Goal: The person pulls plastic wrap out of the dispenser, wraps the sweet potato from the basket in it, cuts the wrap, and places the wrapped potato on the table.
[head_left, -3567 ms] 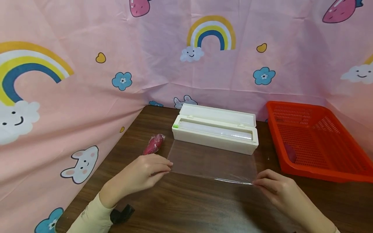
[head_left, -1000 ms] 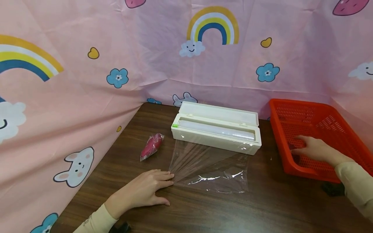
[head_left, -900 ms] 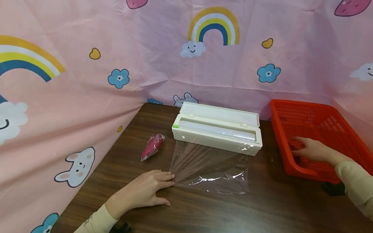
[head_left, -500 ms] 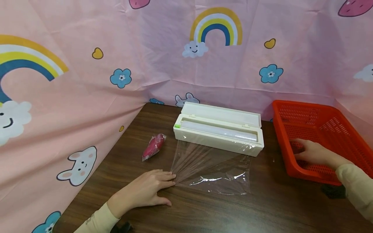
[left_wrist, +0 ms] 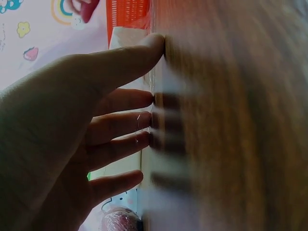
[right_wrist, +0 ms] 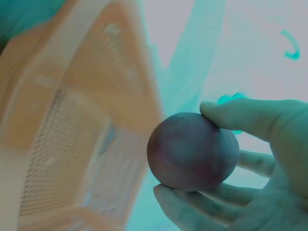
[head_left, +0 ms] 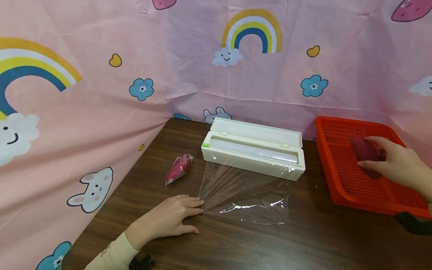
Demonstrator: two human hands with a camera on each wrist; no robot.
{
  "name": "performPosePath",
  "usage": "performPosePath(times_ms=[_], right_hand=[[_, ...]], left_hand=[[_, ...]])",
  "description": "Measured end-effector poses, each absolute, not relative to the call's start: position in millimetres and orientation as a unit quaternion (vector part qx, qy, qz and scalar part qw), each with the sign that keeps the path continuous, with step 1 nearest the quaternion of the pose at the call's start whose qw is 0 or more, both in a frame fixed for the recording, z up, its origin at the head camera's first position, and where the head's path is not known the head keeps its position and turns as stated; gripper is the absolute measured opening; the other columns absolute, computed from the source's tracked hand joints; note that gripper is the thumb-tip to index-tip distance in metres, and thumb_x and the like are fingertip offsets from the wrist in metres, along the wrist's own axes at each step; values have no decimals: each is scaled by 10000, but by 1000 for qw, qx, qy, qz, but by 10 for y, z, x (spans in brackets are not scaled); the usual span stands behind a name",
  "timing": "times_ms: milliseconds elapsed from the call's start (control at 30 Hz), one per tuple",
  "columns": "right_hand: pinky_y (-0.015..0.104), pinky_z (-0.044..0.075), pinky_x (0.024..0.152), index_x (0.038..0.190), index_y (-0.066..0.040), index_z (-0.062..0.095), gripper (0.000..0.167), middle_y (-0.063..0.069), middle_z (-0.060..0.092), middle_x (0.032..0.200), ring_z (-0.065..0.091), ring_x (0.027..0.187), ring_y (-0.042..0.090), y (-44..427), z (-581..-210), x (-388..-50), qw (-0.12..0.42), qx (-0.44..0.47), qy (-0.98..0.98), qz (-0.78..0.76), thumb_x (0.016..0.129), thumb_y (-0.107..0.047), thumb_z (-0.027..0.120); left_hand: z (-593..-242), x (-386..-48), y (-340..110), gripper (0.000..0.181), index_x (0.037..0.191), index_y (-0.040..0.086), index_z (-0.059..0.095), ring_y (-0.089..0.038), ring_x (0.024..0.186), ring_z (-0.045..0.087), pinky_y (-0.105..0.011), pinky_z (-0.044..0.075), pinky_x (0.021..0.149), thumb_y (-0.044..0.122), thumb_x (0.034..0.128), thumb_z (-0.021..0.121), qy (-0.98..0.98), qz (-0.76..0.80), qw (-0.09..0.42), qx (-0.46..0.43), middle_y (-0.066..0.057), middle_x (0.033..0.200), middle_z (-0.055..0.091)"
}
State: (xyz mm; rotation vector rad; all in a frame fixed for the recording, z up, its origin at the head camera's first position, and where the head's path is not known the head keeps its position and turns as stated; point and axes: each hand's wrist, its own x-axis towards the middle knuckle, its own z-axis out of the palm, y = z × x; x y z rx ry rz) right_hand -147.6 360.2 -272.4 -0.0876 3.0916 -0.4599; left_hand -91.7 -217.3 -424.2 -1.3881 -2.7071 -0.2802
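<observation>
My right hand point(head_left: 399, 163) holds a dark red, oblong sweet potato point(head_left: 365, 152) between thumb and fingers, raised over the red basket point(head_left: 325, 176). Its rounded end faces the right wrist view, where the sweet potato point(right_wrist: 192, 151) looks smooth and bare. My left hand point(head_left: 167, 217) rests on the table with fingers extended, fingertips pressing the near left corner of a sheet of cling film point(head_left: 249, 204). That sheet runs, creased at the left, from a white cling film box point(head_left: 253, 163) with its lid raised and the roll point(head_left: 253, 149) inside.
Left of the film lies another reddish sweet potato point(head_left: 179, 168), wrapped in clear film. The brown table point(head_left: 256, 247) meets a pink patterned cloth point(head_left: 189, 48) at the back and left. The basket stands at the table's right side.
Both hands earlier held the film's near edge; the right hand then let go and reached into the basket. It has now lifted a sweet potato there. The left hand stays on the film corner.
</observation>
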Motion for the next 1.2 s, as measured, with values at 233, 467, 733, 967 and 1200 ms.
performPosePath(times_ms=[233, 467, 733, 967, 1200], right_hand=[[311, 456, 585, 1458, -43, 509, 771, 272, 621, 1101, 573, 848, 329, 2916, -2643, -1234, -120, -124, 976, -136, 796, -206, 869], [293, 539, 652, 1376, -73, 585, 710, 149, 677, 1155, 633, 862, 207, 2116, -2850, -1005, -150, -236, 936, -215, 742, -129, 901], [257, 546, 680, 1297, -81, 615, 558, 75, 717, 1100, 669, 826, 112, 1497, -3316, -1028, -60, -269, 907, -318, 791, -92, 848], [296, 495, 718, 1320, -134, 663, 576, 51, 680, 1135, 611, 885, 145, 1160, -3742, -1144, -50, -256, 920, -291, 781, -178, 860], [311, 501, 725, 1312, -147, 688, 553, 49, 667, 1141, 623, 904, 160, 1022, -3929, -1139, -32, -244, 927, -282, 786, -177, 852]], left_hand=[[-4261, -904, -2173, 456, 1242, 142, 744, -206, 1305, 618, -438, 491, 1088, 472, 929, 714, -887, -93, 37, -450, -53, 1379, 667], [-4275, -915, -2168, 326, 1248, 148, 740, -191, 1316, 610, -431, 495, 1086, 196, 931, 683, -892, -82, 35, -443, -31, 1389, 662], [-4271, -893, -2168, 356, 1248, 153, 740, -193, 1310, 616, -442, 505, 1071, 120, 901, 668, -895, -71, 40, -439, -34, 1384, 666], [-4268, -894, -2159, 375, 1265, 152, 731, -190, 1309, 615, -445, 510, 1063, 85, 903, 659, -899, -65, 33, -431, -35, 1389, 662], [-4249, -855, -2125, 350, 1240, 150, 743, -192, 1278, 635, -432, 528, 1041, 62, 910, 669, -906, -68, 34, -415, -28, 1368, 676]])
